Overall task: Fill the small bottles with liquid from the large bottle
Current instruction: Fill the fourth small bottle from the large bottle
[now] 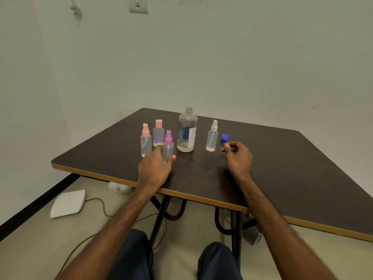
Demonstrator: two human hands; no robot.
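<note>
Ok, near edge first: your left grip (pixel 155 164) lies low on the counter (pixel 282 178), fingers straight and spread. The purple-capped spray bottle (pixel 168 147) stands in the fork between thumb and forefinger; the grip is not closed on it, and contact can't be told. Your right grip (pixel 238 156) sits low over the counter, fingers loosely curled, nothing in it that shows. Step in hand, my read: taking the purple one as the next to fill. Next move calls for closing round its body, twisting off the sprayer head with the other grip, then pouring. Just past the right grip a blue cap (pixel 224 137) lies loose, beside the white-capped spray bottle (pixel 212 138), which has a little liquid at its bottom. A few drops (pixel 210 155) show in front of it, so spilling looks like a risk. Middle: large bottle (pixel 187 132), upright, uncapped, only a shallow layer left, so it needs a steep, slow tip over a narrow neck. Far left: pink-capped spray bottle (pixel 145 140) and pink-lidded bottle (pixel 158 134), both upright, tops on.
</note>
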